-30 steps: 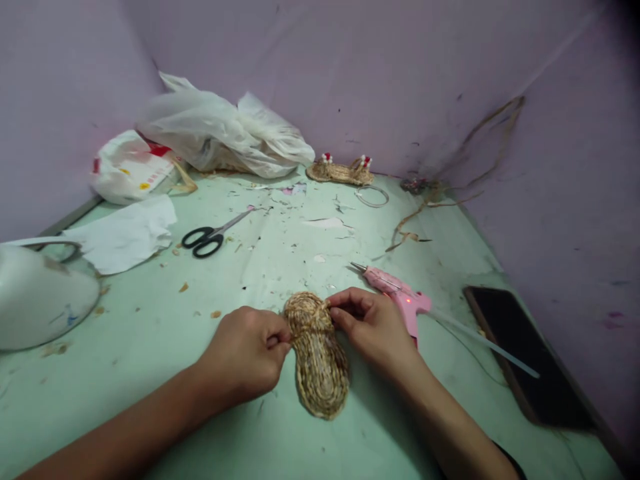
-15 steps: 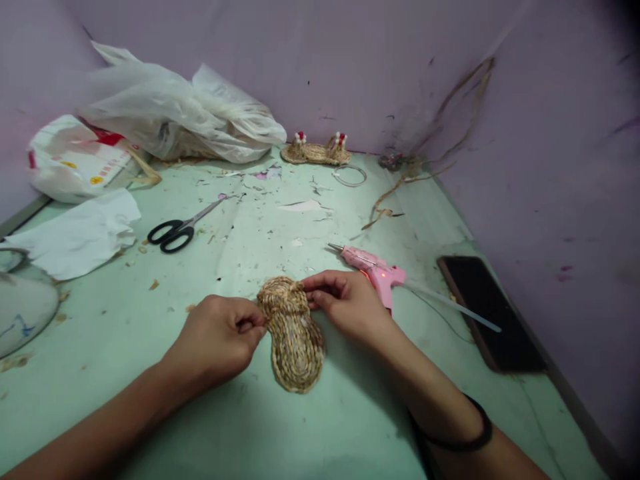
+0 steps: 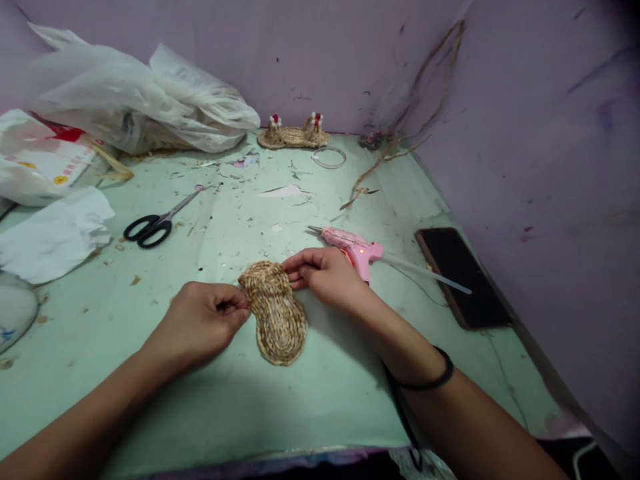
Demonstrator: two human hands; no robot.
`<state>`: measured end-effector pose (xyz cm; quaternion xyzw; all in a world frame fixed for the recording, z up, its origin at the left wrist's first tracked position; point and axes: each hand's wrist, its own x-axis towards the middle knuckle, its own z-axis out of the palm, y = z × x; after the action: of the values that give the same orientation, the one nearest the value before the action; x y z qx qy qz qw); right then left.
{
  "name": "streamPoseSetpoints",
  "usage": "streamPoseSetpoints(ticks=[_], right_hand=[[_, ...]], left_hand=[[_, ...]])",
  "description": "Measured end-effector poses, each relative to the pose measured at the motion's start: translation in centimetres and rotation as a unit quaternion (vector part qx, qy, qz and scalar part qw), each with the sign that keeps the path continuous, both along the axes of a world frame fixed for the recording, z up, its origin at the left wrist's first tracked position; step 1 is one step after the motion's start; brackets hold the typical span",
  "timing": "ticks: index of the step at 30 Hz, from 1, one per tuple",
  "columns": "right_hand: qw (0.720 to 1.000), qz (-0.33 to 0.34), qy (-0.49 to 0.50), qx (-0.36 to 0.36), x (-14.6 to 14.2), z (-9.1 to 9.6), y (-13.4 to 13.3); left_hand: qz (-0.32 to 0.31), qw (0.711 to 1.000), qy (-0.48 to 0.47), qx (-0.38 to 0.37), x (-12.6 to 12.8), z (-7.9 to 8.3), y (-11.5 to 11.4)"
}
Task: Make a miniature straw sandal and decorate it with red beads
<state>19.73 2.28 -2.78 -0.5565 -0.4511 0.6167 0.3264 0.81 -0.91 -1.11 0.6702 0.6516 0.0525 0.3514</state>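
Woven straw piece [image 3: 280, 313] lies flat on the green tabletop [image 3: 345, 413], between my two hands, its wider lobe toward me. My left hand [image 3: 207, 320] is pinched narrow, thumb and fingertips together on the piece's left edge, near the waist. My right hand [image 3: 325, 277] rests looser, fingers extended, tips at the upper right edge; whether they clasp it, I cannot tell. Pink glue gun [image 3: 350, 245] just beyond that hand, small light glowing, its pale glue stick [image 3: 425, 272] reaching over a dark phone [image 3: 463, 273]. Black-handled scissors [image 3: 156, 227] off to the left. At the far wall, a beaded woven piece [image 3: 294, 138] beside a white plastic bag [image 3: 145, 100].
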Motion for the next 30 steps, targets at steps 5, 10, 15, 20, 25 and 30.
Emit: streamPoseSetpoints(ticks=[5, 10, 15, 20, 25, 30], right_hand=[[1.0, -0.002, 0.015, -0.006, 0.0, 0.4, 0.1], [0.999, 0.013, -0.022, 0.035, 0.1, 0.3, 0.0], [0.992, 0.035, -0.089, 0.083, 0.3, 0.4, -0.4], [0.986, 0.035, -0.129, 0.097, 0.1, 0.5, -0.6], [0.988, 0.03, -0.13, 0.08, -0.2, 0.3, -0.6], [0.989, 0.013, -0.14, 0.049, -0.3, 0.5, -0.8]], left_hand=[[-0.006, 1.0, 0.004, 0.01, 0.3, 0.4, -0.1], [-0.009, 1.0, -0.013, 0.01, 0.5, 0.7, -0.2], [-0.01, 1.0, -0.014, 0.007, 0.3, 0.6, -0.2], [-0.006, 1.0, -0.007, -0.001, 0.3, 0.4, -0.2], [-0.061, 0.998, 0.017, -0.015, 0.0, 0.7, 0.1], [-0.115, 0.992, 0.009, -0.044, -2.5, 2.0, 0.0]])
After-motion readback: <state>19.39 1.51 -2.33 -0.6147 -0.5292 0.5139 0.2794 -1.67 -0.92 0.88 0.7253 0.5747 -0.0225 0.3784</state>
